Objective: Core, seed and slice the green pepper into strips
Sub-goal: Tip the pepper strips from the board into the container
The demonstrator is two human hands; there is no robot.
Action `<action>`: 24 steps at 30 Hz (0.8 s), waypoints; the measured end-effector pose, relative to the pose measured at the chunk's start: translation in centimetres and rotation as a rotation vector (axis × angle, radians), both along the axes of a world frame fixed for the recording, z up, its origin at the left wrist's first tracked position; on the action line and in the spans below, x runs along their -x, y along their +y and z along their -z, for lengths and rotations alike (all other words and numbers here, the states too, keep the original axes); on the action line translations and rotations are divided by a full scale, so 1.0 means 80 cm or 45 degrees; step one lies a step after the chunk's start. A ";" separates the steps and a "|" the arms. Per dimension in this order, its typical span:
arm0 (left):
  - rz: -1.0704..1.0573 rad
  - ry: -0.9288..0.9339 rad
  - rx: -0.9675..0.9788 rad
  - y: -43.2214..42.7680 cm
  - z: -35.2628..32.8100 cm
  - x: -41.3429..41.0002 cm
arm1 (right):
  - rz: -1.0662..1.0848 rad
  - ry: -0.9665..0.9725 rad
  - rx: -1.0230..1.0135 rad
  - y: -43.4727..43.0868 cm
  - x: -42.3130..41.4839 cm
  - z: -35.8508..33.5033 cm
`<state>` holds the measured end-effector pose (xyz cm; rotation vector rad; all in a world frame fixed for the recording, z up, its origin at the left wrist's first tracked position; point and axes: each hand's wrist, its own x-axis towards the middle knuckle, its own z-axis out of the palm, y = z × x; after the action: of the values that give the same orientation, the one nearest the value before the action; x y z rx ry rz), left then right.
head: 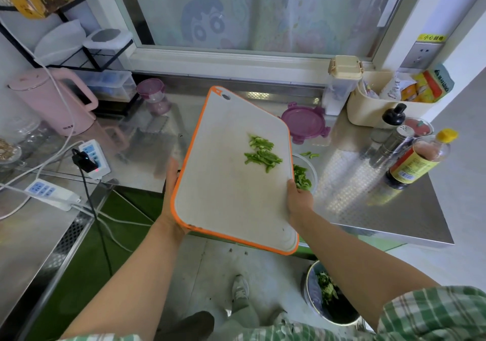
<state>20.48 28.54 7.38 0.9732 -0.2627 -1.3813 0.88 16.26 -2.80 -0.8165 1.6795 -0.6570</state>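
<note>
I hold a white cutting board with an orange rim (226,183) lifted off the steel counter and tilted to the right. My left hand (172,191) grips its left edge and my right hand (298,198) grips its right edge. Green pepper strips (261,154) lie on the board's upper right part, near the edge. Under that edge stands a glass bowl (311,168) with more pepper strips (301,179) in it, mostly hidden by the board. A few strips (310,154) lie on the counter beside the bowl.
A purple lid (305,122) lies behind the bowl. Sauce bottles (415,162) and a shaker (394,141) stand to the right, a pink kettle (55,101) and power strips (93,156) to the left. On the floor a metal bin (328,293) holds green scraps.
</note>
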 end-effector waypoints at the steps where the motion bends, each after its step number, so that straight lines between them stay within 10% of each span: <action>1: 0.067 -0.010 0.024 0.002 -0.003 -0.004 | -0.013 0.018 0.002 0.001 0.001 0.000; 16: 0.153 0.038 0.036 0.007 -0.001 -0.037 | -0.521 0.465 0.336 -0.020 -0.004 -0.019; 24: 0.204 0.005 -0.024 0.013 0.001 -0.043 | -0.789 0.354 1.124 -0.019 -0.040 -0.047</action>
<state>23.92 29.62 7.32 0.9817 -0.3306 -1.5336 4.08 14.75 0.97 -2.0286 1.2072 -0.8611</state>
